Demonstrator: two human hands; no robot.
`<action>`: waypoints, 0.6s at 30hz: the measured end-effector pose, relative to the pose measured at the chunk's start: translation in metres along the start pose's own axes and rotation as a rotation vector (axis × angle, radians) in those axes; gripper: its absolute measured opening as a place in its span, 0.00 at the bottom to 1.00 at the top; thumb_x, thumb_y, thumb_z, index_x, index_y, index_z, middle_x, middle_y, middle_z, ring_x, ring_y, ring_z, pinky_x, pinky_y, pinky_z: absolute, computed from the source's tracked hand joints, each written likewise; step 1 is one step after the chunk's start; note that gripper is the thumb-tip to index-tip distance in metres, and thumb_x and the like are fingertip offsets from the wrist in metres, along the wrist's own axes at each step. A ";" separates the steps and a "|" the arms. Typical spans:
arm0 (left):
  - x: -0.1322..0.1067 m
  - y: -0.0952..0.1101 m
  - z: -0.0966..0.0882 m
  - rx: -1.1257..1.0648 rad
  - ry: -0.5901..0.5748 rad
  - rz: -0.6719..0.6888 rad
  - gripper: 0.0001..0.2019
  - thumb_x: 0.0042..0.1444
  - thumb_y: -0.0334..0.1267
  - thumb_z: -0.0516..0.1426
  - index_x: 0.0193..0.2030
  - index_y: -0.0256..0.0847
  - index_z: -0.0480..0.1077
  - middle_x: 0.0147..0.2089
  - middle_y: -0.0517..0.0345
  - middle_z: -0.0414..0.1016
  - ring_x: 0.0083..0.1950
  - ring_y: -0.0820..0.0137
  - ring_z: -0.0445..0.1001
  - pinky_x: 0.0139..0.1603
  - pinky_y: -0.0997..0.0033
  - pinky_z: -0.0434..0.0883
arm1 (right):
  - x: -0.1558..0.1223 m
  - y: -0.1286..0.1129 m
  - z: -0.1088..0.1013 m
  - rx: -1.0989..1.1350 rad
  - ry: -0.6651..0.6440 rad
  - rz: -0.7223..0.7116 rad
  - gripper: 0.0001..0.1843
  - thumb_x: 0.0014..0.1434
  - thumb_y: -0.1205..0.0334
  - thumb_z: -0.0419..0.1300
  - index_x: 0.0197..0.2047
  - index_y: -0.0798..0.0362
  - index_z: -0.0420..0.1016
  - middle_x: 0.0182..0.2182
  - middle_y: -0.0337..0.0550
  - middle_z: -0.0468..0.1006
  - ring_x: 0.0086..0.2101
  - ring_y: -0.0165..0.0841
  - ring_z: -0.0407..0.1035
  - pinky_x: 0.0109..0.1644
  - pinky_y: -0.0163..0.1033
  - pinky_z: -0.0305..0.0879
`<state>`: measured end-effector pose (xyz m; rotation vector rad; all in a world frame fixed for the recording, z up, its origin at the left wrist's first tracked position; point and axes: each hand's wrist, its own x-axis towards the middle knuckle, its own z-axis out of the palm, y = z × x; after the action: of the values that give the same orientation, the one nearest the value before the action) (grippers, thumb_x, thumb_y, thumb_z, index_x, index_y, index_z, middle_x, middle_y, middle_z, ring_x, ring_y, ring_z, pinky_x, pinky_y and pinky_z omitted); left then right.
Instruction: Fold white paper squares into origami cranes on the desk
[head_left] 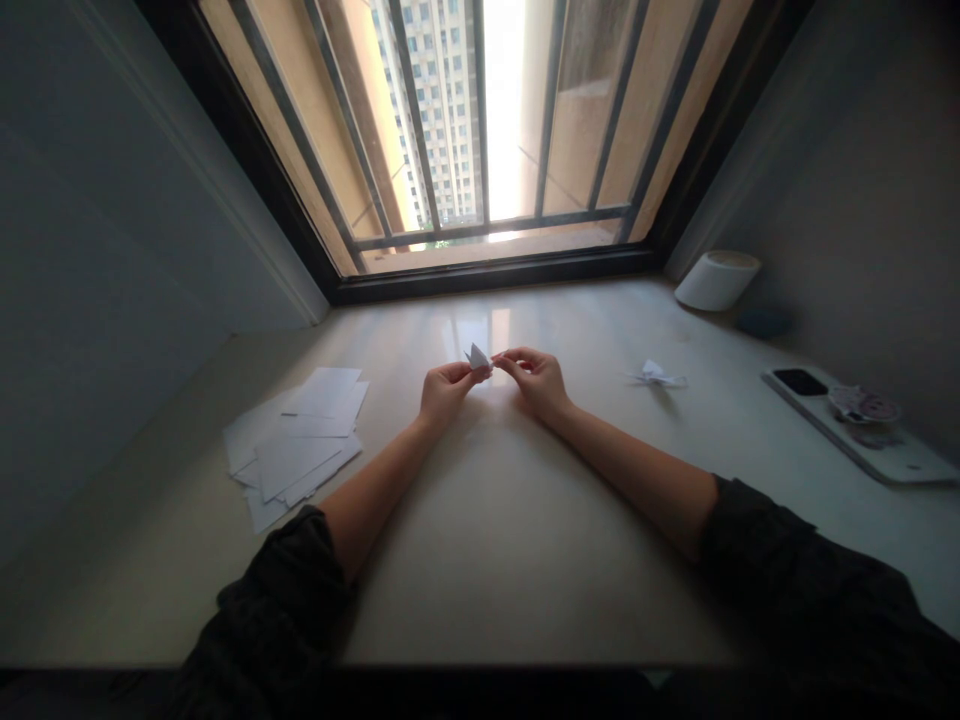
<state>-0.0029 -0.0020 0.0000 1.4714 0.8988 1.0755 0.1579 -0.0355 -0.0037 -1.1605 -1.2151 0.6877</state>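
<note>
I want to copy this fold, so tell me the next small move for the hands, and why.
Probably press the crease flat with the right hand while the left hand steadies the piece. Both hands pinch the small folded paper in the air above the table. Their fingertips meet at its right edge and one point sticks up, so the fold looks unfinished.

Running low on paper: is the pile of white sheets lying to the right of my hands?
No, the pile of sheets lies left of the left hand, which pinches a folded paper with the right hand.
</note>
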 end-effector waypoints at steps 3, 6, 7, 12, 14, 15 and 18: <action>0.000 0.001 0.001 -0.012 0.001 -0.010 0.17 0.44 0.49 0.66 0.32 0.37 0.79 0.34 0.50 0.81 0.36 0.65 0.78 0.43 0.67 0.70 | 0.000 0.000 0.000 0.013 -0.002 0.000 0.11 0.51 0.51 0.64 0.30 0.50 0.80 0.34 0.43 0.82 0.36 0.36 0.75 0.38 0.40 0.64; -0.001 0.002 0.002 -0.031 -0.005 -0.024 0.18 0.44 0.50 0.66 0.33 0.36 0.78 0.34 0.49 0.81 0.36 0.64 0.78 0.43 0.66 0.71 | -0.001 -0.001 0.001 0.023 -0.004 0.006 0.11 0.51 0.51 0.64 0.30 0.50 0.80 0.34 0.43 0.82 0.36 0.36 0.74 0.38 0.40 0.64; -0.001 0.003 0.002 -0.039 -0.009 -0.024 0.18 0.44 0.50 0.66 0.33 0.36 0.78 0.34 0.49 0.81 0.36 0.64 0.78 0.43 0.66 0.71 | -0.001 -0.001 0.001 0.028 -0.005 0.011 0.11 0.51 0.51 0.64 0.30 0.50 0.80 0.34 0.44 0.82 0.36 0.36 0.74 0.38 0.40 0.64; -0.001 0.004 0.002 -0.062 -0.013 -0.019 0.18 0.43 0.50 0.66 0.32 0.35 0.78 0.33 0.50 0.80 0.36 0.65 0.78 0.42 0.66 0.71 | 0.000 0.000 0.000 0.043 -0.014 0.038 0.12 0.50 0.50 0.65 0.31 0.50 0.80 0.35 0.44 0.82 0.38 0.37 0.75 0.39 0.40 0.66; -0.001 0.003 0.002 -0.059 -0.008 -0.017 0.17 0.43 0.49 0.66 0.31 0.35 0.78 0.32 0.50 0.80 0.35 0.65 0.78 0.42 0.67 0.71 | 0.000 0.002 -0.001 0.035 -0.017 0.037 0.12 0.51 0.50 0.65 0.32 0.50 0.81 0.35 0.44 0.82 0.37 0.37 0.75 0.39 0.40 0.66; -0.001 0.002 0.002 -0.055 -0.008 -0.015 0.17 0.44 0.49 0.66 0.31 0.35 0.77 0.32 0.51 0.80 0.35 0.66 0.78 0.42 0.67 0.71 | 0.000 0.002 -0.001 0.034 -0.018 0.036 0.13 0.51 0.50 0.65 0.32 0.50 0.81 0.35 0.44 0.82 0.37 0.37 0.75 0.39 0.40 0.66; 0.000 0.001 0.001 -0.052 -0.014 -0.008 0.16 0.44 0.48 0.66 0.31 0.36 0.77 0.32 0.51 0.80 0.35 0.66 0.78 0.42 0.67 0.70 | 0.001 0.003 -0.001 0.045 -0.014 0.042 0.13 0.51 0.49 0.65 0.32 0.50 0.80 0.36 0.44 0.82 0.38 0.38 0.75 0.40 0.41 0.67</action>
<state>-0.0019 -0.0031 0.0013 1.4298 0.8599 1.0735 0.1599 -0.0342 -0.0063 -1.1481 -1.1841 0.7523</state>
